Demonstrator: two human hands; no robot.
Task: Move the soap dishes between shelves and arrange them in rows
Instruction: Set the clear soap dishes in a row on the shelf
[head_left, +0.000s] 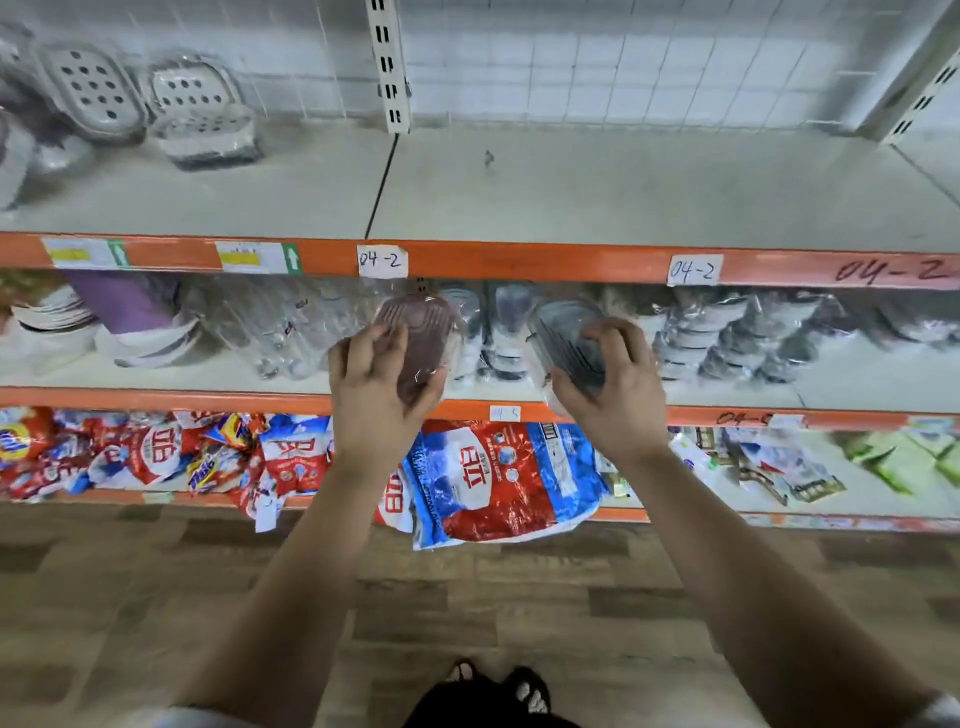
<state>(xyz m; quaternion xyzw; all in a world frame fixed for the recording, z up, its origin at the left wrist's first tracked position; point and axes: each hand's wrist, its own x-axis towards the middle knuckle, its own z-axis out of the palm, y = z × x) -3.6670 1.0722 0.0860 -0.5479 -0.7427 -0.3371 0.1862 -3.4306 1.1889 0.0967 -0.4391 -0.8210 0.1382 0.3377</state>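
My left hand (376, 387) grips a pinkish-brown translucent soap dish (423, 338) in clear wrap, held in front of the middle shelf. My right hand (615, 384) grips a grey translucent soap dish (569, 338) beside it. Behind both, more wrapped grey soap dishes (727, 338) stand in stacks on the middle shelf (857, 379). White perforated soap dishes (195, 111) lie at the back left of the upper shelf (623, 197).
Orange shelf edges carry "04-2" labels (383, 261). Purple and white items (124, 312) and clear wrapped goods sit at the middle shelf's left. Detergent bags (483, 478) fill the bottom shelf and hang over its edge. A white upright (389, 67) divides the upper shelf's back.
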